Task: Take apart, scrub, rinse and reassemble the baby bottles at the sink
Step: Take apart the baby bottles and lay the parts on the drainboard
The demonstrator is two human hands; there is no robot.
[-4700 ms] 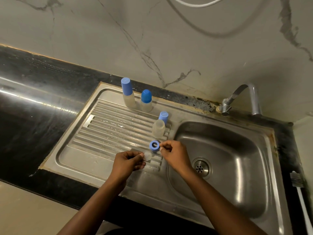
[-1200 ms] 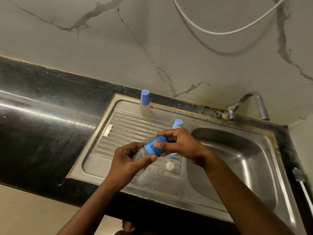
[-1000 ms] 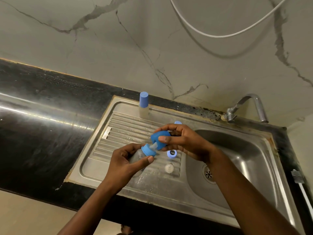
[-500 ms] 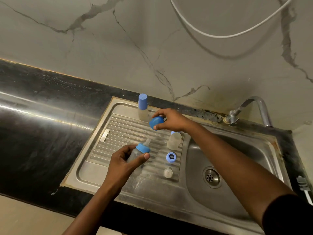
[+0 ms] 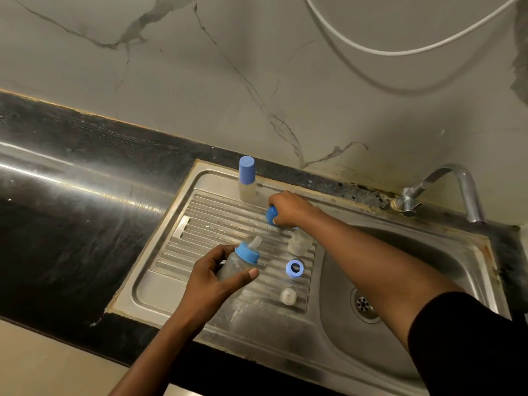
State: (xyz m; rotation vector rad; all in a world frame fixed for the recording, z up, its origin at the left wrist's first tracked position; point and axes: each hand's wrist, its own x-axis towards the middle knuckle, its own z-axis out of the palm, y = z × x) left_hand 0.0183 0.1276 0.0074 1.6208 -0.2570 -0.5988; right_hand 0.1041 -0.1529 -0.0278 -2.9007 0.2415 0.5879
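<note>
My left hand (image 5: pixel 211 278) grips a clear baby bottle (image 5: pixel 237 265) with a blue collar and bare teat, tilted above the ribbed drainboard (image 5: pixel 205 224). My right hand (image 5: pixel 288 208) reaches to the back of the drainboard and holds a round blue cap (image 5: pixel 271 215) down at the ridges. An open clear bottle body (image 5: pixel 298 242) stands just under my right wrist. A loose blue collar ring (image 5: pixel 295 268) and a clear teat (image 5: pixel 288 295) lie nearer on the drainboard. A capped bottle (image 5: pixel 247 178) stands at the back edge.
The steel sink basin (image 5: pixel 428 287) with its drain (image 5: pixel 363 305) lies to the right. A chrome tap (image 5: pixel 445 190) stands at the back right. A black counter (image 5: pixel 71 210) runs along the left. A white hose (image 5: pixel 400 50) hangs across the marble wall.
My right hand pulled the blue cap off the bottle held in my left hand and carried it to the back of the drainboard. The teat now shows bare.
</note>
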